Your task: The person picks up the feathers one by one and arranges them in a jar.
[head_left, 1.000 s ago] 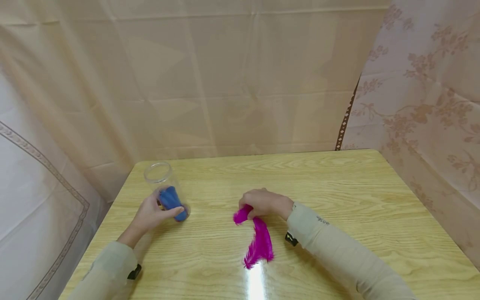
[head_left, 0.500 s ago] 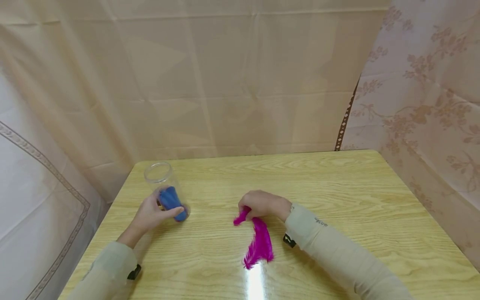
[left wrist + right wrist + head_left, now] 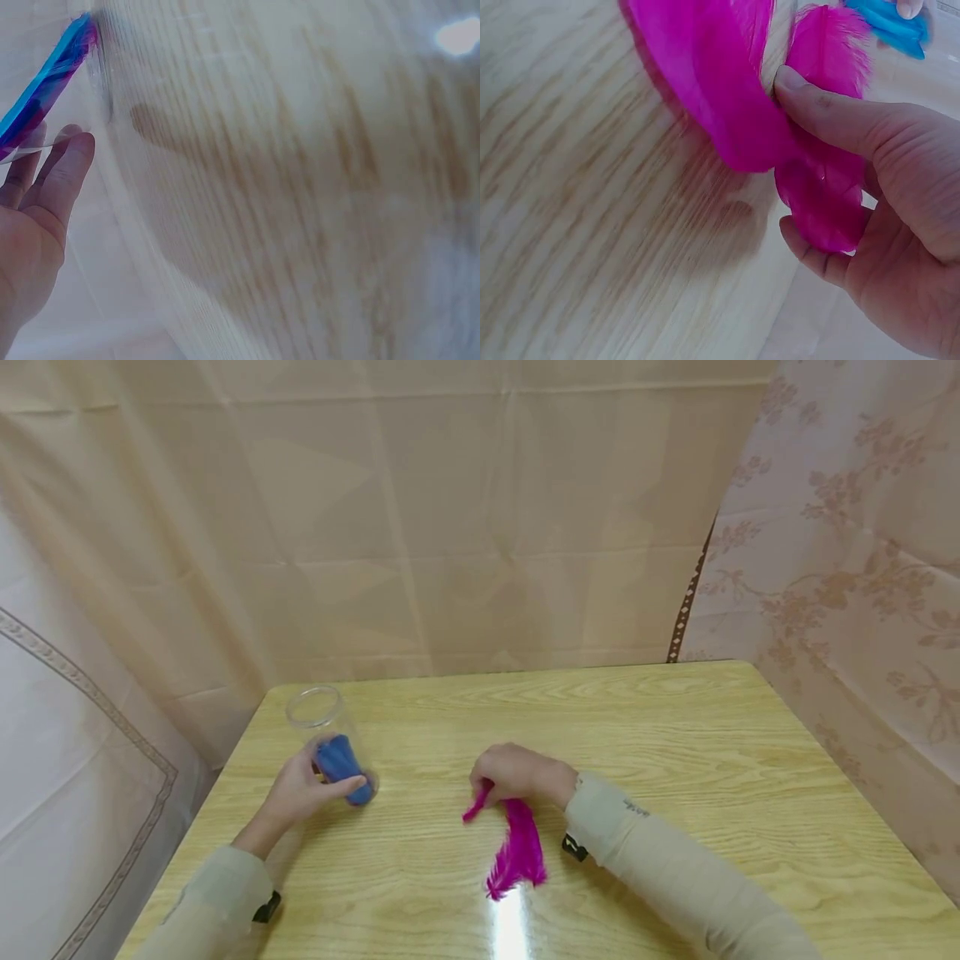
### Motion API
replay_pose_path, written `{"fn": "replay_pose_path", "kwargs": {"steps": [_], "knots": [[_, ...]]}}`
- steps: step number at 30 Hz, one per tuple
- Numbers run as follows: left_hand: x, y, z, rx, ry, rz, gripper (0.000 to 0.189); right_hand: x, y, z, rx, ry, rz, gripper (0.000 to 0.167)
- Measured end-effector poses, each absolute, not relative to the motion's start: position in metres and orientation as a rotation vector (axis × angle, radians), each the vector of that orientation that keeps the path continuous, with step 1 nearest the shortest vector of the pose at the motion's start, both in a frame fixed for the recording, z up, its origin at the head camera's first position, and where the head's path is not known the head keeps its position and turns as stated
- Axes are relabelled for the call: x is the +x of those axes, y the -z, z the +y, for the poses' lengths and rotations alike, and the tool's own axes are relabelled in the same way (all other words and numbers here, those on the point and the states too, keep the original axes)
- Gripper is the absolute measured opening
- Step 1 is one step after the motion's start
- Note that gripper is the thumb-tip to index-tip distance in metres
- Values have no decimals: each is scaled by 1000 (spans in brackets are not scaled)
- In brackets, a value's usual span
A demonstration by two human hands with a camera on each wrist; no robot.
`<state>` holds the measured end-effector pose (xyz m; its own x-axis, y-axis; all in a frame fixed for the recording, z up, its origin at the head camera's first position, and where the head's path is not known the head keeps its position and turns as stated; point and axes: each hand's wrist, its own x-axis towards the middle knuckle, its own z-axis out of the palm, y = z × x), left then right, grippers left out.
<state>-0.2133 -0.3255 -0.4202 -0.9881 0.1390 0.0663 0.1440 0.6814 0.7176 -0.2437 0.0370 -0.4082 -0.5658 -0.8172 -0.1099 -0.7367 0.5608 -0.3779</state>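
On the left of the table, my left hand (image 3: 300, 789) grips a clear jar (image 3: 347, 723), its thumb across the near side. Inside the jar are blue feathers (image 3: 340, 760); the left wrist view shows blue and purple-pink feathers (image 3: 46, 86) through its wall. Near the table's middle, my right hand (image 3: 517, 774) holds a magenta feather (image 3: 825, 206) between thumb and fingers. In the head view this feather (image 3: 476, 807) appears narrow, its tip pointing down-left. More magenta feathers (image 3: 520, 852) lie on the table just below the right hand, overlapping each other.
The wood-grain table (image 3: 675, 743) spreads under both hands. A beige curtain (image 3: 480, 527) hangs behind its back edge, with a floral cloth (image 3: 847, 527) at right and white cloth (image 3: 67, 760) at left. A bright light reflection lies at the table's front.
The right hand has shifted slightly left, and the feather in it has turned from broad to narrow in the head view. The left hand and jar look nearly still.
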Motion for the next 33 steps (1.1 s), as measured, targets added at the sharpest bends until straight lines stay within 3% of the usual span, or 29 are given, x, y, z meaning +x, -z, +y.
{"fn": "replay_pose_path", "kwargs": {"steps": [17,33], "knots": [[-213,420,-326,-244,1243,-2875,93,-244,398,24,-1426,377,2509,5],[-213,419,-325,-213,1213,-2887,93,-255,371,3,-1339,917,2319,10]]}}
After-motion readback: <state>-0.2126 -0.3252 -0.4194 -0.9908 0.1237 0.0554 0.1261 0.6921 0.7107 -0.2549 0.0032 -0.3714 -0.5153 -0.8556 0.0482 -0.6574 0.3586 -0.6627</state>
